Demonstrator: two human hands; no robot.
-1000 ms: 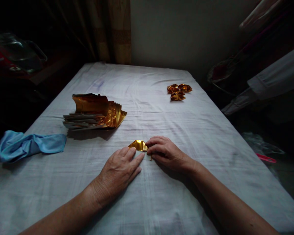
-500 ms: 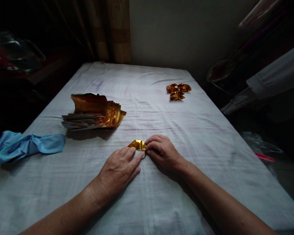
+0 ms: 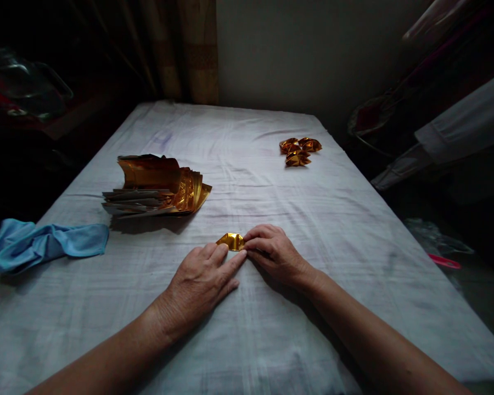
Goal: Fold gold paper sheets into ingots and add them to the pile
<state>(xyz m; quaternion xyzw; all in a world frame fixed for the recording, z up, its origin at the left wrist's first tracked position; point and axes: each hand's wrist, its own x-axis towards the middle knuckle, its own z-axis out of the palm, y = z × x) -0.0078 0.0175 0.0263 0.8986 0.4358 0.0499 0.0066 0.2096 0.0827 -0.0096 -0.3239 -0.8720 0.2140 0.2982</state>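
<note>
A small folded piece of gold foil paper (image 3: 230, 241) lies on the white cloth-covered table (image 3: 271, 197) between my hands. My left hand (image 3: 200, 282) lies flat with fingers stretched out, the fingertips pressing the near edge of the gold piece. My right hand (image 3: 271, 252) is curled, its fingertips pinching the right end of the same piece. Most of the paper under the fingers is hidden.
A stack of gold foil sheets (image 3: 156, 186) sits at the middle left. Several folded gold pieces (image 3: 298, 151) lie at the far right. A blue cloth (image 3: 45, 244) lies at the left edge. Dark clutter surrounds the table; a white sleeve-like object (image 3: 456, 137) hangs at right.
Both hands shifted slightly forward and closer together on the gold piece; less of the foil shows now. Nothing else moved.
</note>
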